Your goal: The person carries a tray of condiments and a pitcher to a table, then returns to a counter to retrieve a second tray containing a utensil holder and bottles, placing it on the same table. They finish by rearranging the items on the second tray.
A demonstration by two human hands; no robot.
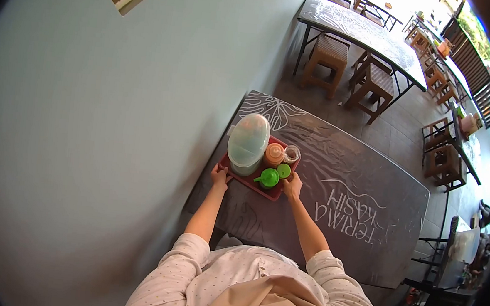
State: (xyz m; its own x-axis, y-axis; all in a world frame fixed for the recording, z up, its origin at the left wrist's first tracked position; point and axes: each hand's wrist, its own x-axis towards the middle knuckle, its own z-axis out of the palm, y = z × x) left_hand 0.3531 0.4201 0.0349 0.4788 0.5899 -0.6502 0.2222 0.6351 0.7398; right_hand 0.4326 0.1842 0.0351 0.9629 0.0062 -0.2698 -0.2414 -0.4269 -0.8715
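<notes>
My left hand (220, 175) is closed round the left end of a red tray (257, 188), and my right hand (292, 186) grips its right end. On the tray stands a tall container with a pale translucent oval lid (249, 140). Beside it are an orange-topped bottle (274, 154) and a small clear jar (292, 153). Nearer to me sits a bright green jug-like pot (268, 178) with a spout, and a green round lid (283, 170) lies against it. The tray is over the near-wall side of a dark printed table (344, 162).
A pale wall (113, 111) runs close along my left. Beyond the table stand brown woven stools (328, 58) under another long table (363, 31). More stools (445, 163) and a side table (466, 148) are at the right, with a cluttered stand (465, 251) lower down.
</notes>
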